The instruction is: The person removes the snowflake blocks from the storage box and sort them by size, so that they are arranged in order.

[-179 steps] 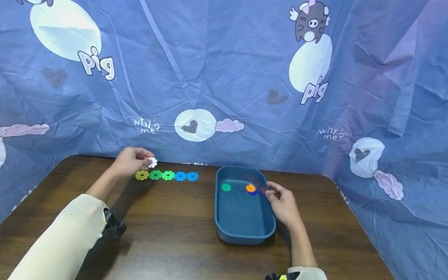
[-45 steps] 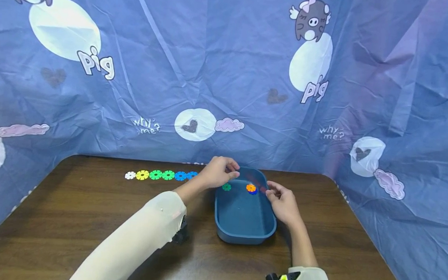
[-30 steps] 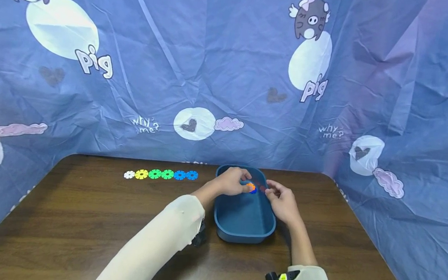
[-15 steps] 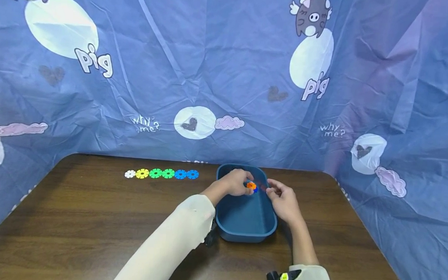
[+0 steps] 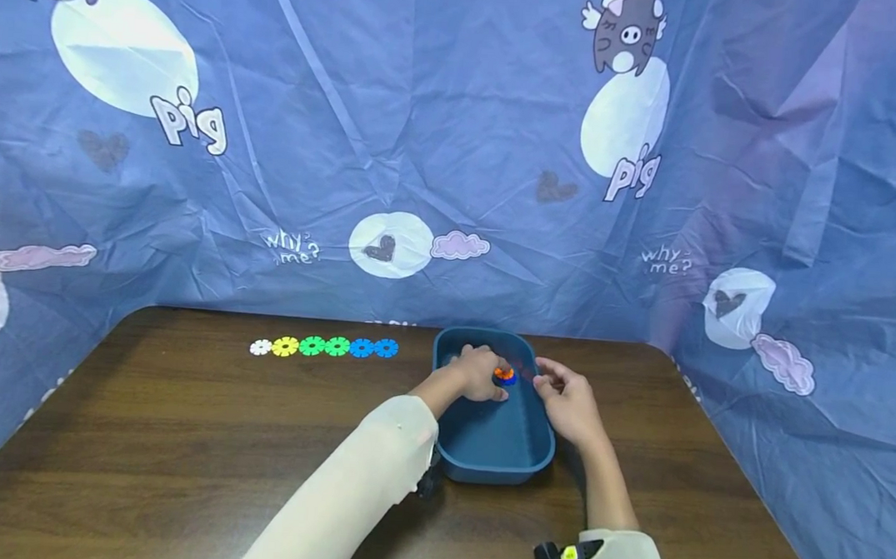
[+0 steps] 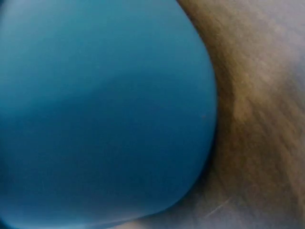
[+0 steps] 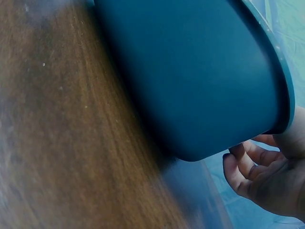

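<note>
My left hand reaches down inside the blue plastic bin, its thumb spread from its fingers. Right at its fingertips lies an orange snowflake disc, overlapping a dark blue snowflake disc on the bin's floor. The green disc in there is hidden behind this hand. My right hand holds the bin's right rim between thumb and fingers; in the right wrist view, curled fingers show by the bin's corner. Only the bin's outer wall and the table appear in the left wrist view.
Left of the bin, a row of snowflake discs lies on the wooden table: a white disc, a yellow disc, two green discs and two blue discs. A blue printed cloth hangs behind the table.
The white disc, earlier in my left hand, now lies at the row's left end. My left hand has moved right into the bin, its thumb now farther from the orange disc. The right hand stays put.
</note>
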{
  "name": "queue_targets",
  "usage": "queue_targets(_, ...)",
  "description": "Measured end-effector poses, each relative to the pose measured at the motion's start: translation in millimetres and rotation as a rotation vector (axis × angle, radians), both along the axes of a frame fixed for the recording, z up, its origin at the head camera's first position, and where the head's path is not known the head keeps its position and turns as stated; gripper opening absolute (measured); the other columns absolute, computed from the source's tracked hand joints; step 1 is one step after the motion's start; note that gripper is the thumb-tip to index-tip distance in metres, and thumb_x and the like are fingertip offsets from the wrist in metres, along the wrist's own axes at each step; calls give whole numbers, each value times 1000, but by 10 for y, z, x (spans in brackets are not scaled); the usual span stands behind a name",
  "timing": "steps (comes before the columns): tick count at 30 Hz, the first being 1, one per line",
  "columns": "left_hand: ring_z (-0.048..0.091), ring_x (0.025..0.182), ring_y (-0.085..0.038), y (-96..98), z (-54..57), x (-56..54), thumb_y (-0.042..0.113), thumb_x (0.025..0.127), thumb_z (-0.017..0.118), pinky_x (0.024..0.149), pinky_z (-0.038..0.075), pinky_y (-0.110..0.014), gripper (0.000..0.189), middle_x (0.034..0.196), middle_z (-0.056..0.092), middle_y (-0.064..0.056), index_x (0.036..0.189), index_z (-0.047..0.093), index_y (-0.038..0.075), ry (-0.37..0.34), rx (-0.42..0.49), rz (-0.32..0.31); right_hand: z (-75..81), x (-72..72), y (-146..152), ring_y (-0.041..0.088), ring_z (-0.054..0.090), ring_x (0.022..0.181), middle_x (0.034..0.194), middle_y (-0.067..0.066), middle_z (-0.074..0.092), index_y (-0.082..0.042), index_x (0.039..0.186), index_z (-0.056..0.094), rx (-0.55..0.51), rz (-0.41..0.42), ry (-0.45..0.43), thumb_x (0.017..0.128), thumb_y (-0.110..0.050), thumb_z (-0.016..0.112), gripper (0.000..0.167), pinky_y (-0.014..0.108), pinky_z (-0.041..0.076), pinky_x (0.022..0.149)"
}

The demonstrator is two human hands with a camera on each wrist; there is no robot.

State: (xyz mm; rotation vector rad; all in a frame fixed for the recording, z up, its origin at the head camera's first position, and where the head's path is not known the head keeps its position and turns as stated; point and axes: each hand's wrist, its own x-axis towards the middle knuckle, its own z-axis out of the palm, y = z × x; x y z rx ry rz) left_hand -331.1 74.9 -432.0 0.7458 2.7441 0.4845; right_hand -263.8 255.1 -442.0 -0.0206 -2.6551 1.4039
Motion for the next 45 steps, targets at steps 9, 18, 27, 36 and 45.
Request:
queue_targets(9, 49, 120, -28, -25, 57, 26, 37, 95, 74, 108, 42, -54, 46, 141, 57, -4, 139, 66, 24, 6, -72, -96, 0, -9, 4, 24, 63, 95, 108, 17, 69, -2, 139, 61, -3, -4, 10, 104, -12, 59, 36, 32, 52, 78)
queue_targets(18, 60, 120, -16, -122, 156, 62, 28, 95, 76, 104, 48, -31, 31, 123, 70, 4, 126, 74, 21, -46, -114, -278, 3, 16, 9, 32, 70, 88, 105, 22, 70, 1, 140, 58, -62, 21, 3, 104, -10, 57, 38, 31, 57, 72)
queue_targets(27, 64, 102, -12, -111, 91, 14, 15, 93, 77, 94, 52, -25, 22, 108, 72, 0, 115, 75, 11, -10, 74, -208, -15, 13, -2, 30, 65, 91, 110, 22, 66, -1, 141, 58, -82, 17, -22, 105, -10, 56, 37, 36, 61, 75)
queue_targets(36, 52, 132, -25, -50, 27, 10, 26, 93, 79, 114, 40, -38, 37, 132, 64, 0, 128, 73, 20, 46, -29, -218, -11, 0, -14, 27, 65, 81, 106, 21, 67, 0, 139, 59, -69, 12, -2, 105, -10, 57, 36, 30, 57, 65)
queue_targets(45, 57, 117, -14, -70, 105, 0, 17, 82, 89, 103, 47, -29, 38, 120, 67, 5, 117, 77, 22, -60, -52, -308, -23, -8, -3, 26, 62, 95, 107, 15, 69, -2, 139, 61, 14, -7, 19, 104, -14, 58, 36, 35, 53, 80)
